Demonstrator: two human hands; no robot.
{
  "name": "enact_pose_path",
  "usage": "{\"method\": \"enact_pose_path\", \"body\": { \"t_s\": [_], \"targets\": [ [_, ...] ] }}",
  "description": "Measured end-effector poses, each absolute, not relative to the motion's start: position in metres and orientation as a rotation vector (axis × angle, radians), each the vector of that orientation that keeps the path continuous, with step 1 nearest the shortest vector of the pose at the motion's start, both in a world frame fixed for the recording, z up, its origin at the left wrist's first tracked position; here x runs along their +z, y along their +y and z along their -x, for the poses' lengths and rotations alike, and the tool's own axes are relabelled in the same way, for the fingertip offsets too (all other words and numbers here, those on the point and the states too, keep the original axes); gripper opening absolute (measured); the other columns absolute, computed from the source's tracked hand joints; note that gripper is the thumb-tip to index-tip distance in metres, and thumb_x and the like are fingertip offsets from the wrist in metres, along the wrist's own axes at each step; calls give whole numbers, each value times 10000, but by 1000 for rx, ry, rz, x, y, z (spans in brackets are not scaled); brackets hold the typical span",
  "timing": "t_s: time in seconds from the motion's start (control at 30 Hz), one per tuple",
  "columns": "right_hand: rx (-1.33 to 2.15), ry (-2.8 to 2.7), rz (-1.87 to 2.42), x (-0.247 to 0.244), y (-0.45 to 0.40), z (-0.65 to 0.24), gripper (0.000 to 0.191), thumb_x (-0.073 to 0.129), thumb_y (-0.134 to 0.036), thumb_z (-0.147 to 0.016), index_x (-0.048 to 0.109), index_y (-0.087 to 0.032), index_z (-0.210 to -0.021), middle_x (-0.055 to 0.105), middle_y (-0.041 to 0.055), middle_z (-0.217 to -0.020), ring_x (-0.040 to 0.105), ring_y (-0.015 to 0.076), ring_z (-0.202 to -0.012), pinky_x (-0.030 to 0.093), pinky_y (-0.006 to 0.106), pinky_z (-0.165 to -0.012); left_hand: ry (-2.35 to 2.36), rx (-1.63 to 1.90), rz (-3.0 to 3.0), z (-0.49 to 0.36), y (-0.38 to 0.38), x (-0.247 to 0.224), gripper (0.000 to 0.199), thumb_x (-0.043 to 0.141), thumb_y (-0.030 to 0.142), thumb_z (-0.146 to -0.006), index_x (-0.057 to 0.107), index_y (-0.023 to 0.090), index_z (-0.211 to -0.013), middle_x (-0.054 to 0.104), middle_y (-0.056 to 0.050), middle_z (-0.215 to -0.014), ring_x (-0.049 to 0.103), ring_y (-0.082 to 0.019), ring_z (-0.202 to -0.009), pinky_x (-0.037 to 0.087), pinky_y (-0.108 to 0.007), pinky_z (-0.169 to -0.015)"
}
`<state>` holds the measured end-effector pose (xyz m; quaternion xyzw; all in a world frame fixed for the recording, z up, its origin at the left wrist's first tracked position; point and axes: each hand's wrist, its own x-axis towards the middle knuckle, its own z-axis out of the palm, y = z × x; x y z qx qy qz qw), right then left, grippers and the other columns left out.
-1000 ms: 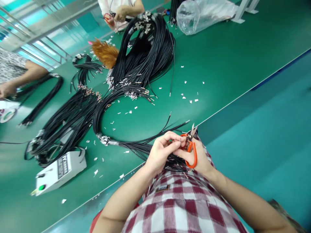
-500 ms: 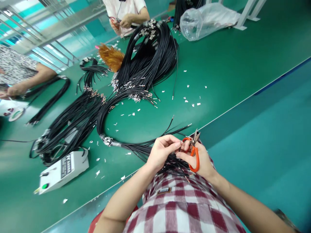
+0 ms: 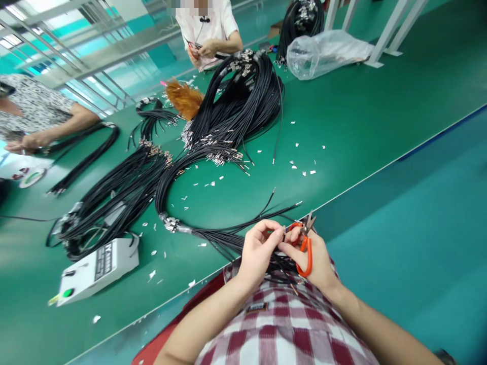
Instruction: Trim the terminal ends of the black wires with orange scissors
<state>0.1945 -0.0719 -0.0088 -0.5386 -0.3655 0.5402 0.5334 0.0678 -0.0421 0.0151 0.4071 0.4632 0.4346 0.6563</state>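
Observation:
Orange-handled scissors (image 3: 306,248) hang on my right hand (image 3: 314,253), blades slightly apart and pointing up. The thumb and fingers of that hand pinch at a cable end. Facing it, my left hand (image 3: 261,248) is closed in a pinch on a thin black cable, whose tip shows between the fingertips. A bundle of black cables (image 3: 216,235) runs from a taped section (image 3: 177,225) on the green table (image 3: 243,192) to beneath both hands, over the table's edge and my lap.
Large black cable bundles (image 3: 247,96) lie farther back, another (image 3: 117,187) at the left by a white box (image 3: 99,268). An orange duster (image 3: 184,100), a plastic bag (image 3: 327,50) and white scraps are on the table. Two people work across it.
The view has tilted slightly, so the table things appear lower. My hands stay close together at the cable end, with the left fingers a little more upright.

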Motion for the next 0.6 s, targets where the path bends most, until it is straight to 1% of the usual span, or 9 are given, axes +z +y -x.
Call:
{"method": "enact_pose_path", "body": {
  "t_s": [0.07, 0.1, 0.13, 0.2, 0.27, 0.37, 0.5, 0.6],
  "targets": [
    [1268, -858, 1346, -10, -77, -205, 388, 793, -487, -729, 524, -208, -754, 611, -12, -747, 578, 133, -664, 488, 273, -674, 1095, 1015, -998, -71, -46, 13, 183, 710, 316, -847, 630, 152, -844, 643, -23, -828, 593, -122, -783, 464, -238, -756],
    [1276, -861, 1374, -9, -82, -212, 377, 756, -522, -765, 554, -204, -789, 622, 0, -763, 580, 136, -671, 484, 275, -680, 1097, 1012, -1015, -73, -48, 11, 193, 695, 331, -859, 616, 155, -852, 645, -24, -807, 603, -128, -768, 469, -244, -744],
    [1303, -866, 1383, -8, -88, -220, 383, 706, -561, -803, 580, -200, -831, 630, 10, -768, 584, 139, -671, 480, 277, -677, 1090, 992, -1014, -76, -50, 8, 204, 677, 348, -872, 598, 159, -861, 634, -15, -758, 601, -126, -719, 469, -243, -703],
    [1465, -904, 1330, -4, -101, -233, 462, 599, -649, -848, 610, -188, -879, 629, 20, -694, 591, 153, -647, 470, 284, -651, 1073, 941, -998, -80, -53, 1, 218, 651, 373, -889, 569, 171, -876, 583, 18, -663, 549, -103, -591, 429, -224, -586],
    [1715, -938, 1284, 1, -115, -239, 540, 524, -700, -864, 625, -170, -848, 618, 26, -620, 585, 152, -589, 452, 281, -608, 1082, 927, -1016, -84, -55, -7, 223, 654, 380, -886, 563, 176, -870, 541, 35, -653, 479, -79, -532, 370, -208, -515],
    [1993, -868, 1283, 5, -129, -237, 603, 491, -742, -852, 610, -158, -763, 570, 5, -539, 529, 116, -479, 395, 251, -524, 1102, 963, -1065, -86, -57, -15, 216, 651, 376, -890, 570, 179, -854, 530, 30, -697, 470, -72, -549, 373, -205, -518],
    [2065, -745, 1287, 3, -129, -227, 611, 480, -758, -845, 563, -170, -706, 518, -26, -492, 454, 81, -394, 317, 220, -439, 1095, 948, -1105, -85, -56, -19, 202, 624, 372, -910, 559, 189, -855, 522, 31, -677, 506, -83, -534, 408, -216, -520],
    [2064, -744, 1260, 4, -124, -225, 604, 457, -737, -873, 549, -172, -679, 482, -40, -467, 424, 69, -364, 292, 212, -411, 1081, 943, -1185, -83, -57, -22, 182, 584, 353, -937, 556, 191, -859, 535, 16, -718, 530, -91, -553, 438, -226, -541]
  ]
}}
